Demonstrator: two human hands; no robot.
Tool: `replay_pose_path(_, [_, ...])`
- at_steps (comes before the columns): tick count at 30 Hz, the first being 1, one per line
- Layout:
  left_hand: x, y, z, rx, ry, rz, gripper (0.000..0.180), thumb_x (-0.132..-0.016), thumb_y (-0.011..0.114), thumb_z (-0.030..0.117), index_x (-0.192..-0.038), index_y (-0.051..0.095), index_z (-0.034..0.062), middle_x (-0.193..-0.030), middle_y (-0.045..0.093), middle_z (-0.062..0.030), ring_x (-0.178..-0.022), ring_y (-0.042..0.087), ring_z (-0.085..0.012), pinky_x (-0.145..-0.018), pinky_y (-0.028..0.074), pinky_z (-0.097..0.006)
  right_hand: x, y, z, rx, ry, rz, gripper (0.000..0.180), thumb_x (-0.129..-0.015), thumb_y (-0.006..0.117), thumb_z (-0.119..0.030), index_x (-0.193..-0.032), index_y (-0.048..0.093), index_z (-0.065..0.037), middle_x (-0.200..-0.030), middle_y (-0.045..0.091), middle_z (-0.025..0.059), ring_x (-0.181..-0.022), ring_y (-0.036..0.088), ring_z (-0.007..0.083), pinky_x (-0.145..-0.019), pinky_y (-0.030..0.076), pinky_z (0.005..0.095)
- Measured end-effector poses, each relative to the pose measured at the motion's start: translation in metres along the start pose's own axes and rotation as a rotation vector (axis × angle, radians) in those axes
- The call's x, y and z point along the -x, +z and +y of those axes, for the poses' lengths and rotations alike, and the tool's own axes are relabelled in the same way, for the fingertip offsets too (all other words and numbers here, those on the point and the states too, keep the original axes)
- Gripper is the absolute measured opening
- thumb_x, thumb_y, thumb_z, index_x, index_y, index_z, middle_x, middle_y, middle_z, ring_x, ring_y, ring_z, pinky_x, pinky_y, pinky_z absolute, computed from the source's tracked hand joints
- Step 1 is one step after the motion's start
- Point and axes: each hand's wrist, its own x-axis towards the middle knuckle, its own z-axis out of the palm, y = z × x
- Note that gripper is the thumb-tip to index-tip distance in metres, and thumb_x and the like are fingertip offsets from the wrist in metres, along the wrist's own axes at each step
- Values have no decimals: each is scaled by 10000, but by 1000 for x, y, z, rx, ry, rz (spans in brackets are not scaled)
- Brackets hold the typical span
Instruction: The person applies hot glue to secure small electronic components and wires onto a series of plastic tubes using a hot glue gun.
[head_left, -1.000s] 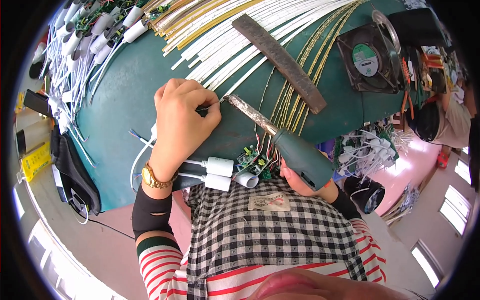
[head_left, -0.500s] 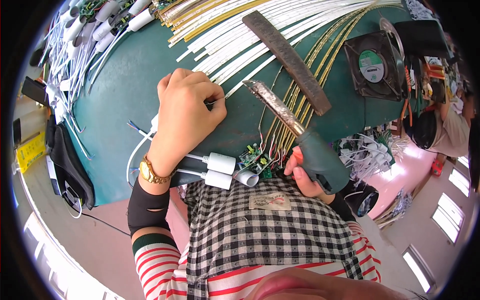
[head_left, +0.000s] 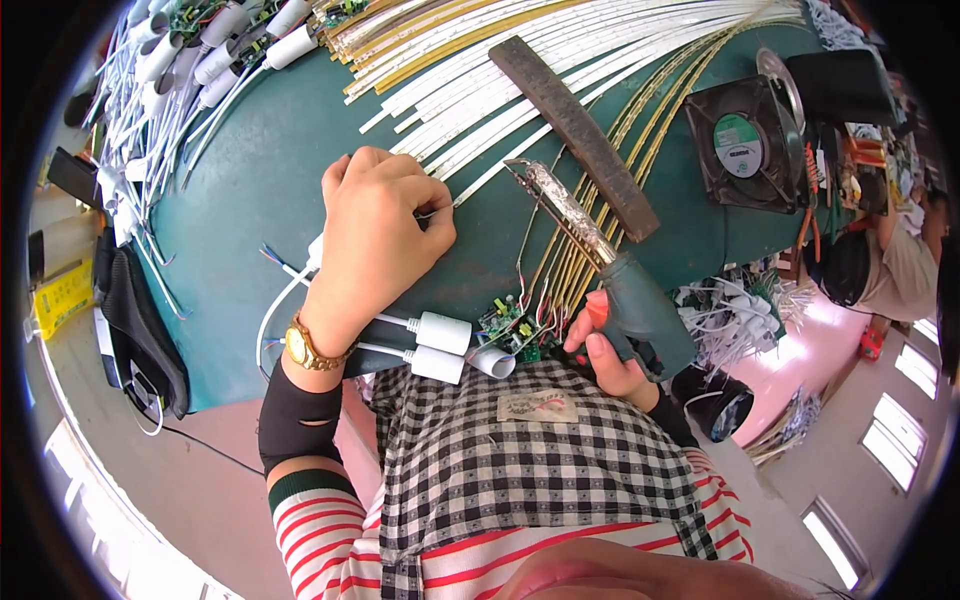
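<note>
Soldering iron at a steeper slant; tip now farther from left hand

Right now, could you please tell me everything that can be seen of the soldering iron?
The soldering iron has a dark green, plastic-looking handle and a silvery metal barrel with a mottled, worn surface; a thin dark rod runs beside the barrel. The right hand holds it by the handle, slanted, with the tip toward the upper left. The tip overlaps a white strip in this view; whether they touch, I cannot tell.
</note>
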Motion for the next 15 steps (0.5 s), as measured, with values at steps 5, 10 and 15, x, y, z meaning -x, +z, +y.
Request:
replay_pose_path(5, [2,1,-1,-8,12,18,54,-674,703,55,-650,670,90,-679,579,6,-801,541,-223,-887,408,-421,2,2,1,-22,-9,24,423,-924,515,-76,-1318,384,6,-870,570,123,-731,592,195,-695,521,336])
replay_pose_path(10, [3,0,0,-7,22,34,56,-675,704,55,-651,668,91,-677,574,6,-796,538,-224,-883,409,-418,3,8,1,-83,-5,84,423,-903,545,-33,-1306,426,19,-828,573,92,-699,574,160,-666,488,306])
replay_pose_path(15, [5,1,-1,-12,27,43,52,-675,706,56,-658,672,91,-689,587,6,-802,542,-225,-882,411,-419,2,9,0,-58,6,81,427,-901,554,-36,-1304,427,19,-838,577,89,-707,576,152,-669,489,304])
